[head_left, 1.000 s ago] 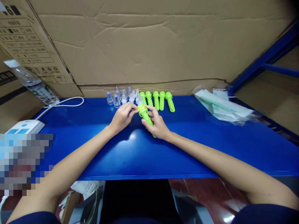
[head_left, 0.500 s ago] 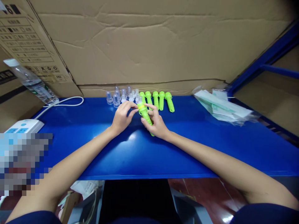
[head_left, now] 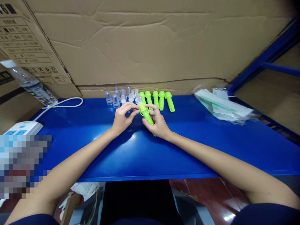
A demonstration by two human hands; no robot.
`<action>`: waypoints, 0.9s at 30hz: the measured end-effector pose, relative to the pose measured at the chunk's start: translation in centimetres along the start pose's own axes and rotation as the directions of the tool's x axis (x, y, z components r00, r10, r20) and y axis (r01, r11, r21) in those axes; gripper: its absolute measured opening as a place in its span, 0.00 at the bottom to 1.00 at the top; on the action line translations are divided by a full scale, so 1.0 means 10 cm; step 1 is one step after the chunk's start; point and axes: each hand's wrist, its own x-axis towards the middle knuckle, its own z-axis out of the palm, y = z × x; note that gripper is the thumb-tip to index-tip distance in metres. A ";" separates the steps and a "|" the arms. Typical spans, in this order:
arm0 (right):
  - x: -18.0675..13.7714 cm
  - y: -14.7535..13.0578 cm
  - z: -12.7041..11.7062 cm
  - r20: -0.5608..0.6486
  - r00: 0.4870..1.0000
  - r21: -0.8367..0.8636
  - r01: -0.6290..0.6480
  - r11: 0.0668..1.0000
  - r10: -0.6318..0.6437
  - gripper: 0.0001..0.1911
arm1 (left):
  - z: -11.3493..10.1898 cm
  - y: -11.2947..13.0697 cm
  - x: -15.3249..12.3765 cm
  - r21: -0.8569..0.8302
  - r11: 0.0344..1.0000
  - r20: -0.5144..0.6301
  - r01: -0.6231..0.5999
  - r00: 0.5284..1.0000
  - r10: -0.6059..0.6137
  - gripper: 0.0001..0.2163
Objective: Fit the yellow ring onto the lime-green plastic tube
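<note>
Two hands meet above the table (head_left: 187, 147): the right hand (head_left: 158, 124) is clamped on a green tube (head_left: 146, 115), the left hand (head_left: 122, 118) pinches its top end.

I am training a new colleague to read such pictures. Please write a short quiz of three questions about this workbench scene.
1. True or false: the right hand holds a green plastic piece.
2. Multiple choice: where do the clear caps stand? A) at the front edge of the table B) at the back of the blue table, left of the green row C) on the white power strip
3. What do the fingertips of the left hand touch?

Key: 1 true. 2 B. 3 The top end of the held green piece, at its yellowish ring.
</note>
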 end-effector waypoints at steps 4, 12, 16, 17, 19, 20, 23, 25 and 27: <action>-0.01 0.01 0.00 0.012 1.000 -0.004 0.009 1.000 -0.009 0.27 | -0.01 0.00 0.01 -0.020 1.000 0.018 0.018 1.000 -0.018 0.04; -0.01 0.00 -0.01 -0.034 0.999 -0.013 0.012 1.000 -0.012 0.25 | 0.01 0.00 -0.01 -0.020 0.999 0.037 -0.025 0.999 0.026 0.06; 0.01 0.01 0.01 -0.054 0.997 0.058 -0.047 0.997 0.050 0.25 | 0.02 0.01 -0.02 0.014 0.999 0.076 -0.028 0.997 0.027 0.09; 0.01 0.01 0.01 -0.053 0.996 0.078 -0.063 0.995 0.067 0.26 | 0.02 0.01 -0.02 0.023 0.999 0.077 -0.028 0.997 0.026 0.09; 0.02 0.01 0.02 -0.047 0.995 0.110 -0.088 0.990 0.093 0.26 | 0.02 0.01 -0.01 0.036 0.999 0.070 -0.034 0.997 0.031 0.09; 0.02 0.00 0.02 -0.043 0.994 0.122 -0.097 0.988 0.103 0.26 | 0.02 0.01 -0.01 0.039 0.998 0.065 -0.039 0.997 0.036 0.09; 0.02 -0.02 0.02 -0.035 0.991 0.161 -0.122 0.979 0.130 0.26 | 0.02 -0.01 -0.01 0.050 0.998 0.059 -0.048 0.997 0.045 0.10; 0.01 -0.03 0.02 -0.035 0.989 0.189 -0.134 0.973 0.144 0.26 | 0.02 -0.01 -0.02 0.057 0.998 0.046 -0.041 0.998 0.038 0.10; 0.00 -0.03 0.02 -0.035 0.988 0.217 -0.139 0.966 0.150 0.27 | 0.03 -0.02 -0.02 0.058 0.998 0.031 -0.028 0.999 0.026 0.10</action>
